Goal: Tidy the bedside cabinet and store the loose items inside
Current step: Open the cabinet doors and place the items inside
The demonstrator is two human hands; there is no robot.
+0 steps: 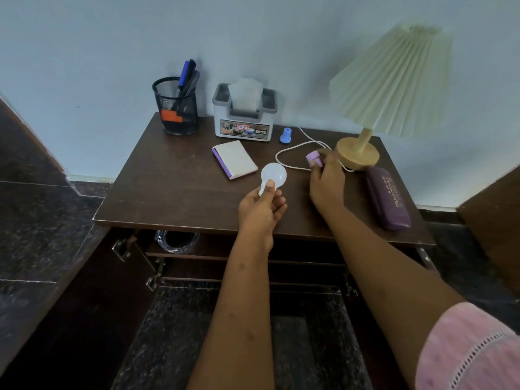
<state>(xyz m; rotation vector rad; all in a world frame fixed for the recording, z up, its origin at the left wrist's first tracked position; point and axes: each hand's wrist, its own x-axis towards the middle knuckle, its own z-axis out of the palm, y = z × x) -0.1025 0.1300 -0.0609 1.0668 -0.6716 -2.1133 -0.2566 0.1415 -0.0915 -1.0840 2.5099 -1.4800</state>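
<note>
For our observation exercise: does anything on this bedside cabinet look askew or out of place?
Yes. The pleated pale-green lampshade leans left on its wooden stem, not level, and the lamp's white cord loops loosely across the dark wooden cabinet top.

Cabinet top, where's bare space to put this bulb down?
The widest bare patch of the cabinet top is front-left, bordered by the pen holder, the notepad and the front edge. The right is crowded: lamp, cord, purple case, right hand.
</note>
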